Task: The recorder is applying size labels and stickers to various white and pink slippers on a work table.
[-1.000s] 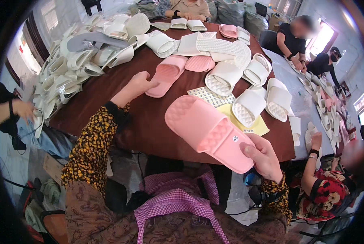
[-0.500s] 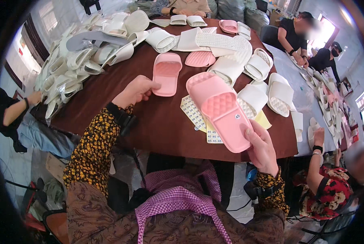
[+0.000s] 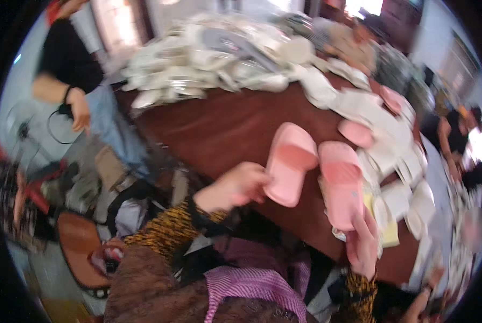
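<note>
Frame's blurred, view swung hard. My left hand (image 3: 235,185) sits at frame centre, fingers curled around the heel end of a pink slipper (image 3: 290,162) that lies on the brown counter (image 3: 219,124), toe pointing up-frame. My right hand (image 3: 362,243) is lower right, fingers wrapped on the near end of a second pink slipper (image 3: 341,183), which runs just beside the first, sides near or touching, I cannot tell which in the blur. Open room: a bare patch of counter stretches from the slippers up-left toward the pile of white slippers (image 3: 214,59) across the top of the frame. The right side is crowded, with white slippers (image 3: 397,161) and a yellow sheet (image 3: 389,229) right against the second slipper. The near counter edge runs diagonally under both hands; my patterned sleeve (image 3: 165,231) crosses it. Another person in a black top (image 3: 68,54) stands at upper left, off the counter's far-left edge. Versus half a second ago: the left hand was a closed fist apart from the first slipper, now it grips it; the second slipper, then tilted over the white ones, has come alongside the first.
</note>
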Motion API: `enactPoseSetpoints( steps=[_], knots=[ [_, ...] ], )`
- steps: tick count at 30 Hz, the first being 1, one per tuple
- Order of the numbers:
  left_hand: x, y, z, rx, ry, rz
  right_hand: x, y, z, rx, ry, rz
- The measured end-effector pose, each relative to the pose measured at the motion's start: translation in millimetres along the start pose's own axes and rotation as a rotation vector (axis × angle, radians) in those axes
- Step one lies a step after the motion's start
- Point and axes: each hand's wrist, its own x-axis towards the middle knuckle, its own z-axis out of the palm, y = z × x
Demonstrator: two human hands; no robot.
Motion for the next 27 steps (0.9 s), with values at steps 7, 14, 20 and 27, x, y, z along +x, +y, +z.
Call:
enactPoseSetpoints(
  steps=[7, 14, 20, 27],
  knots=[
    [-21.6, -53.9, 29.2, 0.168, 0.103, 0.235, 21.0, 34.2, 10.2, -0.265, -0.113, -0.229],
    [-30.5, -55.5, 35.0, 0.619, 0.311, 0.477, 46.1, 75.7, -10.8, -0.678, -0.031, -0.529],
    [1.1, -77.5, 15.1, 0.587, 0.356, 0.751, 16.5, 61.4, 15.3, -0.924, 0.041, -0.877],
    [-1.1, -75.2, 11.2, 0.383, 0.094, 0.561, 4.1, 59.4, 16.4, -0.907, -0.05, -0.991]
  ],
)
